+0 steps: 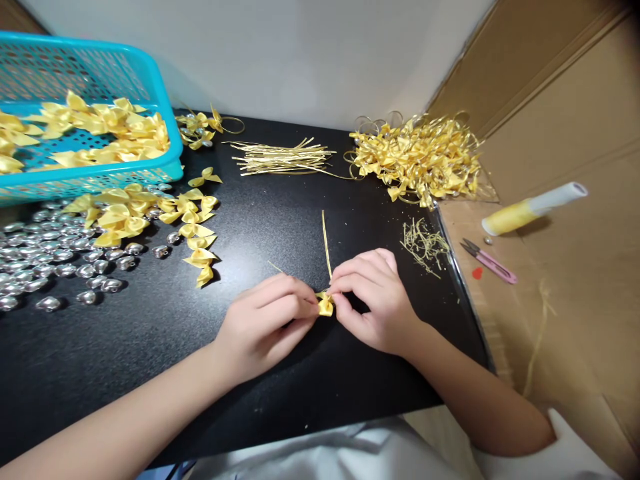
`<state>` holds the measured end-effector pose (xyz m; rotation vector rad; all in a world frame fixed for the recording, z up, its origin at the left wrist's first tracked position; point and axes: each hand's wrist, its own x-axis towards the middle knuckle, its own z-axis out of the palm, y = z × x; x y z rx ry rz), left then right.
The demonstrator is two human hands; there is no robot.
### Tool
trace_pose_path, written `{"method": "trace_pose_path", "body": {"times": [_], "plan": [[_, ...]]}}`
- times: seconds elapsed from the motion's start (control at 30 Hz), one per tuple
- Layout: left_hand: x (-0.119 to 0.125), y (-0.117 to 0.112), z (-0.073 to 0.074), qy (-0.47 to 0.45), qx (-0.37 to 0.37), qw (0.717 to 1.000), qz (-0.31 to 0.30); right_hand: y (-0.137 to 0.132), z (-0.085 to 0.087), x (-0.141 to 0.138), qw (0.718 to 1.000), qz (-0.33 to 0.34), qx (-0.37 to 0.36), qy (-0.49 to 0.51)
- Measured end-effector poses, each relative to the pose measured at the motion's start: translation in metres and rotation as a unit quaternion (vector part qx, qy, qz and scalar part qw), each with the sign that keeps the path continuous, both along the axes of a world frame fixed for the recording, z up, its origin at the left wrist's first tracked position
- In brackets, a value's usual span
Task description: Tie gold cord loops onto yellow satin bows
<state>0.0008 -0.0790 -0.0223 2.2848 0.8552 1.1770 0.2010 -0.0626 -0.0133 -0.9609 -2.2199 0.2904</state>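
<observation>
Two-handed work at the lower centre of the frame. The left hand (273,317) pinches the left edge of a small, glossy yellow satin ribbon bow (326,308), apparently to steady it; the right hand (373,300) has thumb and fingertips closed at its upper right. There a slender metallic gold strand (326,241) rises from the fingertips; whether they grip strand, ribbon or both is too small to tell. Held just above the black, smooth tabletop (100,357), the bow can probably be turned freely between the two grips.

Supplies surround the hands, seemingly sorted by kind for easy reach. Loose yellow satin bows (200,258) form a column left of centre, near the left hand; shiny silver beads (63,256) spread at the left edge, beneath a turquoise perforated plastic basket (173,163) at upper left, whose walls contain more bows. Straight gold strands (283,160) lie roughly parallel at upper centre, presumably so that one can be drawn out singly. At upper right, yellow-and-gold looped pieces (417,157) are heaped well apart from the loose bows, perhaps to prevent mixing; short gold clippings (424,245) lie below them, and pink-handled snips (490,261) rest farther right.
</observation>
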Motion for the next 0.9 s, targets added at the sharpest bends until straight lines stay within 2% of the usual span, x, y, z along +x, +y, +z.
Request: {"method": "trace_pose_path", "body": {"times": [0.2,0.37,0.57,0.77,0.9], "plan": [[-0.0004,-0.0001,-0.0003,-0.009,-0.015,1.0,-0.002,0.0024,0.0013,0.0026,0.999,-0.033,-0.005,0.035],[-0.0008,0.0009,-0.0006,-0.017,-0.018,1.0,-0.006,0.0001,0.0045,0.0026,0.998,0.018,-0.047,0.044],[-0.0004,0.0021,0.0,0.002,0.004,1.0,-0.024,-0.0016,0.0016,0.0017,0.999,0.031,-0.012,0.003],[-0.0005,0.0025,-0.0001,-0.006,0.002,1.0,-0.013,-0.0009,0.0006,0.0019,1.0,-0.005,0.021,-0.012],[-0.0011,0.0023,0.0006,-0.008,-0.004,1.0,-0.02,0.003,0.0006,0.0045,0.999,-0.04,0.025,0.016]]}}
